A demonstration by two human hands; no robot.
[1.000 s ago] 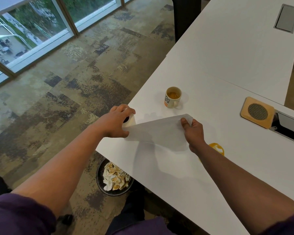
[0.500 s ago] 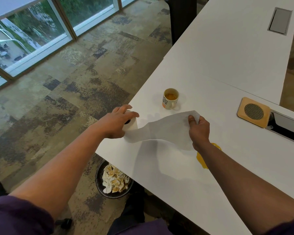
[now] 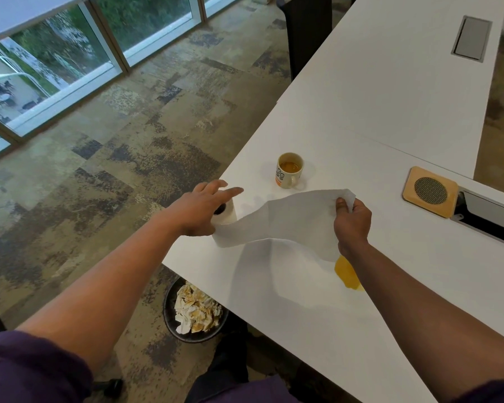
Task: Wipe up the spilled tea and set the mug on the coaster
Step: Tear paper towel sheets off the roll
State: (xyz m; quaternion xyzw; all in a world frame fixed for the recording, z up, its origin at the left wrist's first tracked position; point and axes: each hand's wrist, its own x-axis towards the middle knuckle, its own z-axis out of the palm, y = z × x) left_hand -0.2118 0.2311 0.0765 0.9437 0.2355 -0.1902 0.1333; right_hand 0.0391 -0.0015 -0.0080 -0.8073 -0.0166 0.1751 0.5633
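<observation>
My right hand [image 3: 352, 219] pinches a paper sheet [image 3: 285, 221] pulled from the roll [image 3: 226, 213], which my left hand [image 3: 204, 210] steadies, fingers spread. The spill [image 3: 346, 274] lies under my right wrist; mug [image 3: 289, 170] and coaster [image 3: 429, 191] sit well apart on the table [image 3: 376, 117].

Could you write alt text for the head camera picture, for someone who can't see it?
A person's right hand pulls a paper towel sheet from a roll steadied by the left hand on a white table. A tea spill lies near the right wrist; mug and coaster sit apart.
</observation>
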